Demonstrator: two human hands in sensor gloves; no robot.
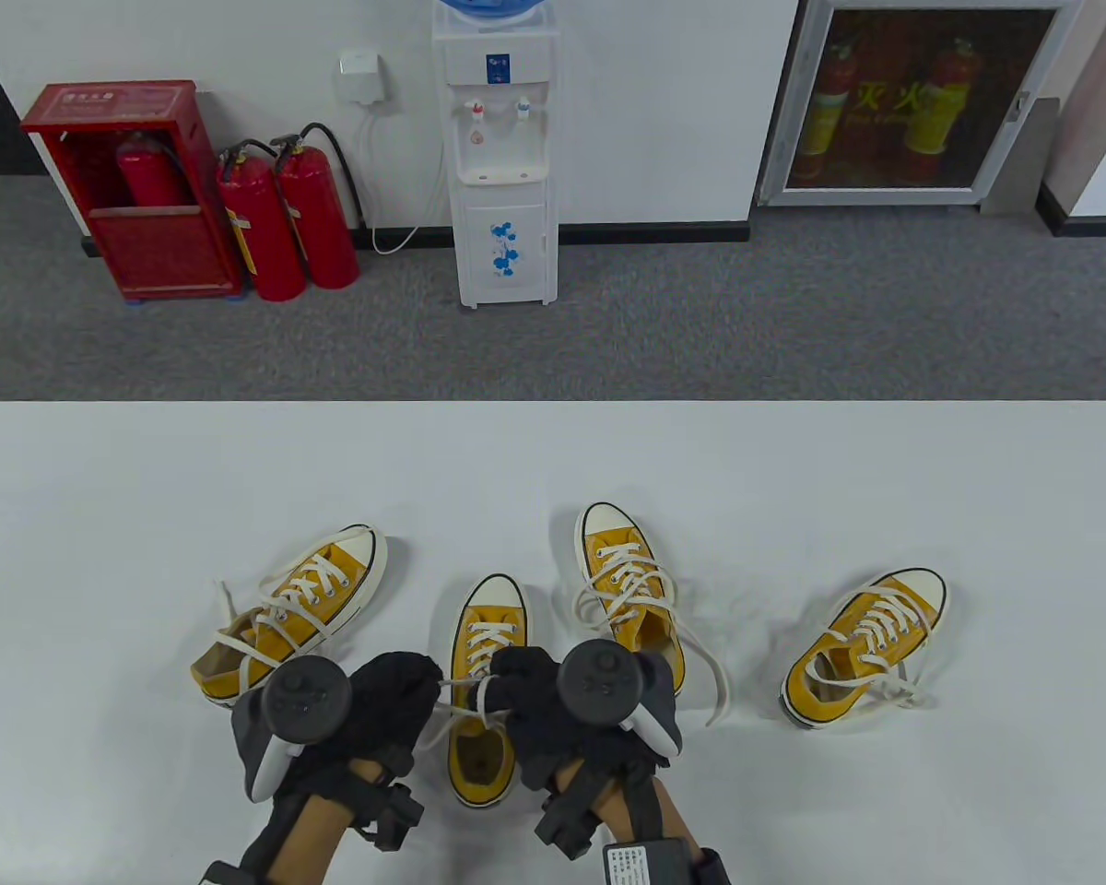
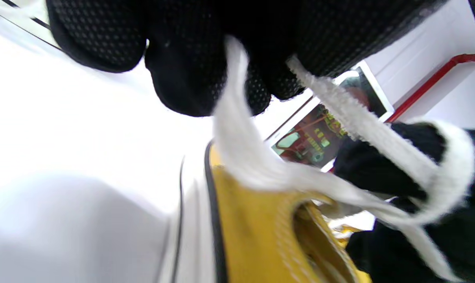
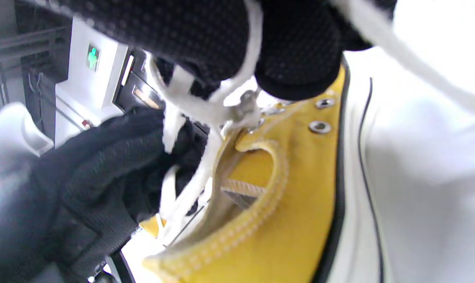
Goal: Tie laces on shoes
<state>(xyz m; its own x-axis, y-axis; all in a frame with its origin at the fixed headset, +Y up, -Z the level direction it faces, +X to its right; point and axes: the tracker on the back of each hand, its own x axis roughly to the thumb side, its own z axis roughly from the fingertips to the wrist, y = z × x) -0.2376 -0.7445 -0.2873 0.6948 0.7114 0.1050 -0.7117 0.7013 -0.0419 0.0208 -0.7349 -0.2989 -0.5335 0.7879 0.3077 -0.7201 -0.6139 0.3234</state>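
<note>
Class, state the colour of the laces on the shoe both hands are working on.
White laces, against the yellow shoe; the left hand and right hand hold them. Clearest in the table view.

You can read two yellow characters, 火 火, on the glass of the hydrant cabinet [image 1: 922,101] in the wall beyond the desk's far right corner. The red extinguisher box [image 1: 129,189] carries small gold characters along its top edge, too small to read. A green cross sign [image 3: 92,57] shows in the right wrist view.

yellow shoes [image 1: 486,682], white laces [image 1: 465,687], black-gloved hands [image 1: 378,705]
</note>
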